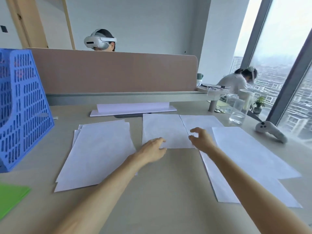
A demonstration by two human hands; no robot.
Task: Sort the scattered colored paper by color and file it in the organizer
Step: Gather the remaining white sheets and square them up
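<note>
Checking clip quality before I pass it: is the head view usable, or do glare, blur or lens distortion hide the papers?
Head view: usable; the window is blown out at right; the pale sheets look washed out, while the green paper and blue organizer read clearly; wide-angle lens bows the edges; mild softness, faint shadows.

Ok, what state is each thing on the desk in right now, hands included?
Blue organizer: upright, contents unclear.
Left white stack: flat, loosely fanned.
Centre sheet: flat, touched at its near edge.
Right sheets: flat, overlapping.
Green paper: flat, at the desk's near left.
Glass: upright.
Left hand: open, resting on that sheet.
Right hand: loosely curled, holding nothing.
</note>
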